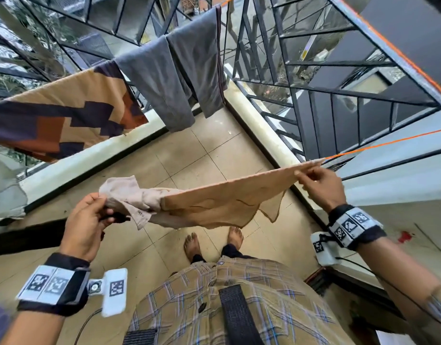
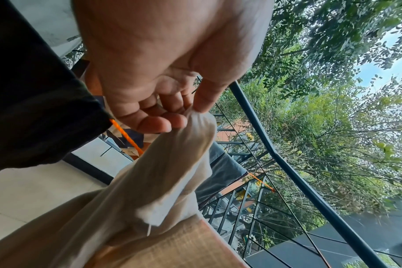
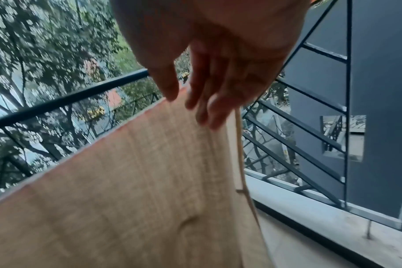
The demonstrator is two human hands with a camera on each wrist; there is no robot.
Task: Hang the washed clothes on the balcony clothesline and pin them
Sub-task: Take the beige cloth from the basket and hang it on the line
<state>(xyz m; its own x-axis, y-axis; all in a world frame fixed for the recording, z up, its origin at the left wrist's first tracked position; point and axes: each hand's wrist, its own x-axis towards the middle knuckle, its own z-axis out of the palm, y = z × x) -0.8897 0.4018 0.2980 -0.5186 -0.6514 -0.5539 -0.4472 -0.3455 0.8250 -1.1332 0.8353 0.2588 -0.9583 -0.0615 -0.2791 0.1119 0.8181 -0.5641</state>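
Nearest, my left hand (image 1: 86, 224) pinches the bunched pale end of a tan cloth (image 1: 221, 201), thumb and fingertips (image 2: 160, 125) closed on the gathered fabric. The cloth stretches rightward, draped over an orange clothesline (image 1: 378, 145), and my right hand (image 1: 319, 186) pinches its far corner at the line; from the right wrist the fingers look blurred against the fabric. My bare feet stand on the tiled floor (image 1: 189, 155) below. Farther off on the left, a patterned brown and navy cloth (image 1: 62, 118) and grey trousers (image 1: 174, 75) hang on another stretch of line, in front of the dark metal railing (image 1: 301, 78), with trees beyond.
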